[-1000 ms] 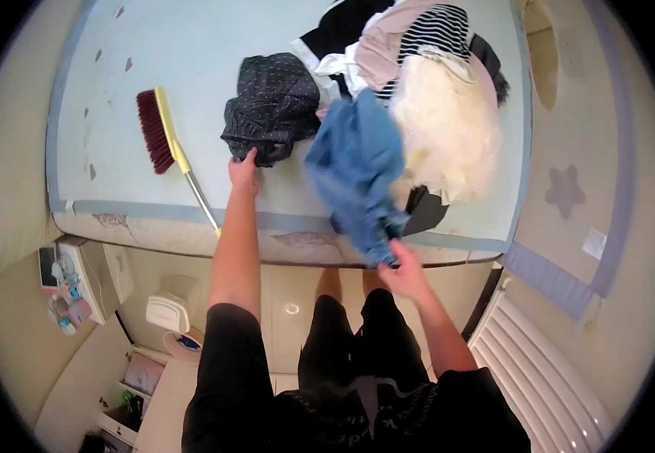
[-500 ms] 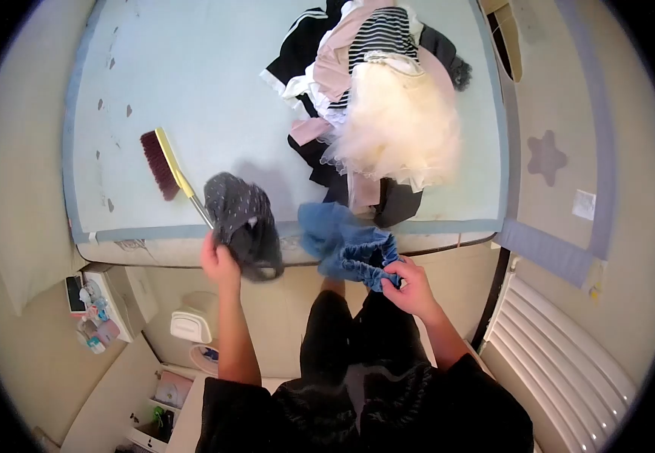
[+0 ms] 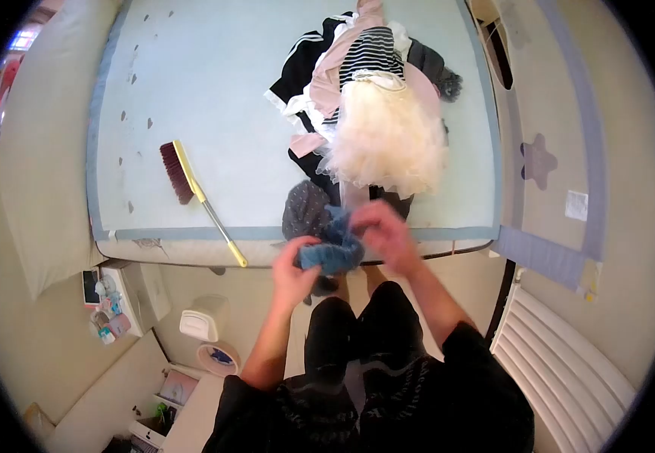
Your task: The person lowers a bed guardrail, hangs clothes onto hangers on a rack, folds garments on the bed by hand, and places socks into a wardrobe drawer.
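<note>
My left hand point(image 3: 294, 273) is closed on the gathered waistband of a blue denim garment point(image 3: 332, 257), at the bed's front edge. A dark grey speckled garment point(image 3: 306, 211) lies against the denim, partly on the bed; whether my left fingers grip it too is hidden. On the denim's right side is my right hand point(image 3: 385, 235), smeared by motion, so its grip does not show. Just beyond both hands lies a clothes pile, with a cream tulle skirt point(image 3: 384, 140), a black-and-white striped top point(image 3: 372, 54) and a black garment with white stripes point(image 3: 297, 66).
A bed brush point(image 3: 199, 195) with dark bristles and a yellow handle lies left on the light blue bed cover point(image 3: 214, 90). A padded bed guard point(image 3: 550, 249) runs along the right. A white radiator point(image 3: 561, 347) stands lower right, and a white bin point(image 3: 205, 318) lower left.
My left hand has moved right with the grey garment and now holds the denim. My right hand has come off the waistband's right end and moved up. The brush handle is uncovered.
</note>
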Motion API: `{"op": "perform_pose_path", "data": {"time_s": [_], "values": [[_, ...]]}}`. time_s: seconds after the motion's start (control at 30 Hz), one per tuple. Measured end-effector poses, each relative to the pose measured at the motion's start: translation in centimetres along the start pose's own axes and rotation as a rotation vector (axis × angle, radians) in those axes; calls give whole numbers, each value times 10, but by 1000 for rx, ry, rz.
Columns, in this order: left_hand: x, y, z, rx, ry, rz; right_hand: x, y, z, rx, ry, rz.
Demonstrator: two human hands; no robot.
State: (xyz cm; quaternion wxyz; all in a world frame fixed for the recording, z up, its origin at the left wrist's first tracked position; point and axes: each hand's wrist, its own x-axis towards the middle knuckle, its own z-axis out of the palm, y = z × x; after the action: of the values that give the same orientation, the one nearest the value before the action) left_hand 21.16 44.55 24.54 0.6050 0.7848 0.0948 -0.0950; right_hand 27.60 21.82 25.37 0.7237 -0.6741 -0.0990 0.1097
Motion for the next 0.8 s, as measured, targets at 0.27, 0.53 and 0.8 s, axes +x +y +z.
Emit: {"op": "perform_pose_path", "data": {"time_s": [0.27,0.53,0.8], "values": [[-9,-27,-20,289,433,194,86,156,-98,-1216,415,103],[-21,-29,-33,-172,334,-107,81,200,-97,-409,496,460],[33,-47,44,-322,-23,-344,-47,114,-17,-55,24,267]]}}
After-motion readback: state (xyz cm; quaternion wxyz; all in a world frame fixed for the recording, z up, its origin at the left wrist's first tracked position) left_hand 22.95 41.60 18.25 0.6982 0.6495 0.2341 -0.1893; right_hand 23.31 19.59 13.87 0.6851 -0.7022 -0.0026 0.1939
